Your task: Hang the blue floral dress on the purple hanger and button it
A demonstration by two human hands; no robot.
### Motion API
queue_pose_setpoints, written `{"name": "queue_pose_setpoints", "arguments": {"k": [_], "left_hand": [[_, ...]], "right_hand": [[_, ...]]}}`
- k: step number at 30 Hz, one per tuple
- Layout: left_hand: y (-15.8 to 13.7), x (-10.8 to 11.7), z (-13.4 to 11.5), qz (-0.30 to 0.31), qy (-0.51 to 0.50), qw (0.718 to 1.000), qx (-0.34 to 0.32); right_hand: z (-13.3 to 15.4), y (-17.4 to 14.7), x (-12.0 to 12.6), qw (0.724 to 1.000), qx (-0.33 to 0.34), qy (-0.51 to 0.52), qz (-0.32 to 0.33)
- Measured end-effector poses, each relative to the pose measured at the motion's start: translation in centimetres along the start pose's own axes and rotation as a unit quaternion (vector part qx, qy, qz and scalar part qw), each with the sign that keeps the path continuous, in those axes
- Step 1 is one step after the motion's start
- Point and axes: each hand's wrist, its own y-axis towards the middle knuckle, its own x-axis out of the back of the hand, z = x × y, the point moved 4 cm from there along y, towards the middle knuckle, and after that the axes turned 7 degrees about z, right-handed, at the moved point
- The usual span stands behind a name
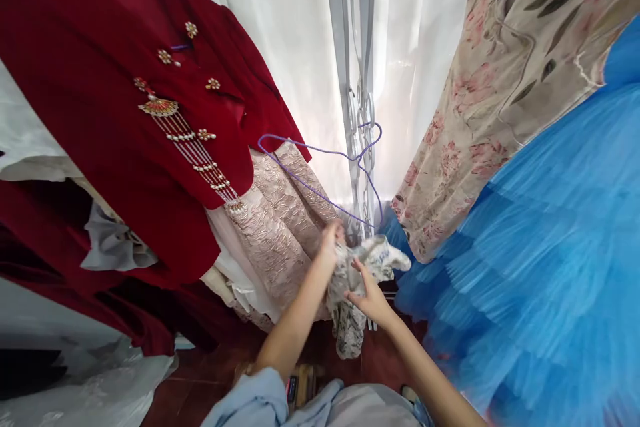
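A crumpled white-and-grey patterned garment [349, 327] hangs in front of me at about waist height. My left hand [331, 240] is at its upper left edge, slightly blurred, with the fingers closed on the cloth. Against the front of the garment lies my right hand [371, 297], its thumb and fingers apart. Just above both hands, an empty purple wire hanger [305, 145] hangs tilted from the metal rack [367, 100].
On the left hang a dark red jacket [100, 93] with a beaded ornament and a pink brocade skirt [273, 233]. A floral dress [465, 120] and a blue ruffled tulle dress [545, 233] hang on the right. White curtain [295, 33] covers the back.
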Motion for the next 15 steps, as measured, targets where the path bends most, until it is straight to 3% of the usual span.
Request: {"name": "queue_pose_setpoints", "arguments": {"k": [1,3,5,7,11,13,15], "left_hand": [[-1.1,-0.8,2.7,0.008,0.021,1.0,0.005],[-3.1,-2.3,6.6,0.079,0.14,0.987,-0.03],[-4.8,-3.0,8.9,0.154,0.234,0.958,-0.055],[-6.5,-2.5,10.2,0.229,0.285,0.93,-0.039],[-10.5,0.7,13.4,0.33,0.291,0.892,0.101],[-12.4,2.5,15.4,0.341,0.283,0.879,0.174],[-13.7,3.9,16.8,0.332,0.301,0.871,0.202]], "right_hand": [[0.0,0.2,0.2,1.0,-0.014,0.01,0.02],[-0.3,0.0,0.9,0.997,-0.056,0.031,0.051],[-0.5,-0.9,2.2,0.992,-0.089,0.049,0.076],[-0.3,-2.3,4.2,0.987,-0.097,0.075,0.105],[1.1,-5.3,9.7,0.976,-0.128,0.135,0.116],[1.9,-6.6,12.5,0.972,-0.152,0.141,0.115],[2.8,-7.8,15.0,0.968,-0.162,0.132,0.142]]}}
